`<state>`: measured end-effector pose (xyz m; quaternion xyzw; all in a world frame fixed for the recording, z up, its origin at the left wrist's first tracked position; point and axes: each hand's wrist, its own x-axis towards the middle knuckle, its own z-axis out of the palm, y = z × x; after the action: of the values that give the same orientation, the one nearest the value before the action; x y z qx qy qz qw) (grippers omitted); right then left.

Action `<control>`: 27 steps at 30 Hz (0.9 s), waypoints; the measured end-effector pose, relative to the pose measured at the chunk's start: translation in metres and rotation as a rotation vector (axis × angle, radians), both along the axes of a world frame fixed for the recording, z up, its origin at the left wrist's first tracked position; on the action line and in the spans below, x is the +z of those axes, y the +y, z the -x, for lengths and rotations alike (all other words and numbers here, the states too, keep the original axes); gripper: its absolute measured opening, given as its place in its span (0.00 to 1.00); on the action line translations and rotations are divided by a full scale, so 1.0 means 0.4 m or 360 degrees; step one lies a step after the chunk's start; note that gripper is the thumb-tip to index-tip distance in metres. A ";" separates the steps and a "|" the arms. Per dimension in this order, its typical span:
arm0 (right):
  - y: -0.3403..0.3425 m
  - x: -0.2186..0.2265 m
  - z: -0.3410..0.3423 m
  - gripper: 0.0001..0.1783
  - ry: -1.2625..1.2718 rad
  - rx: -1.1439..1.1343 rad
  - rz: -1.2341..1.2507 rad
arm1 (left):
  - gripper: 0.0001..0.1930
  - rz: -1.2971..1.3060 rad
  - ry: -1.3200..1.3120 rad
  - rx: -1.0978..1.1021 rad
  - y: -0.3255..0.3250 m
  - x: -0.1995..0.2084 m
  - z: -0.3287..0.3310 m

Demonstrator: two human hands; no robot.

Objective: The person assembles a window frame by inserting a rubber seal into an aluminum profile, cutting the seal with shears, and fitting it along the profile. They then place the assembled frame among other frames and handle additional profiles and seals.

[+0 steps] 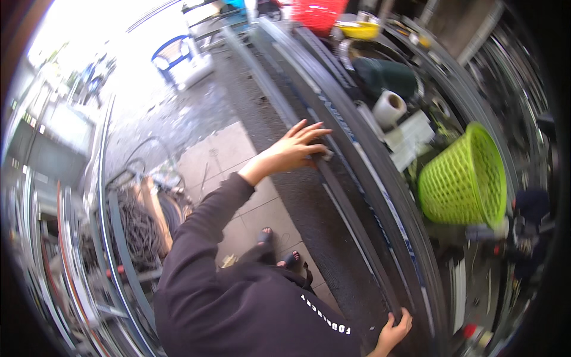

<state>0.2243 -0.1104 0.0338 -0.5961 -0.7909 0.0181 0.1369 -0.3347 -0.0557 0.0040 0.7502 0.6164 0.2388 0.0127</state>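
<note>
My left hand (297, 147) reaches across a long dark metal profile (351, 220) lying lengthwise on a dark bench. Its fingers are spread over the profile, and a small pale piece (325, 155) shows by the fingertips, too blurred to name. Lower right, my right hand (394, 333) has thumb and fingers closed around the near end of the same profile. More long dark profiles (380, 184), some with blue-and-white film strips, lie alongside on the right.
Right of the profiles stand a lime-green basket (458, 181), a white roll (389, 108) and a dark green cylinder (383, 77). A red crate (318, 13) and yellow bowl (358, 30) sit at the far end. Left are a blue chair (172, 55), another person's bare limb (156, 214) and metal racks.
</note>
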 end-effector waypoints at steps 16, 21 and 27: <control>-0.008 0.017 1.374 0.12 0.1295 0.1416 0.1424 | 0.17 -0.0529 -0.0618 0.1878 -0.932 -0.291 0.333; -0.333 -0.073 2.101 0.14 0.0526 0.2332 0.1660 | 0.12 -0.0772 -0.0626 0.2581 -1.282 -0.281 0.431; -1.010 -0.279 2.753 0.23 -0.0012 0.3861 0.0786 | 0.13 -0.1315 -0.0581 0.3538 -1.491 -0.236 0.530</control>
<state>-0.8769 -0.5145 -0.0777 0.5117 -0.8075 0.2802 -0.0867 -0.5466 -0.6519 -0.0904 -0.2898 0.7928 0.4018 -0.3550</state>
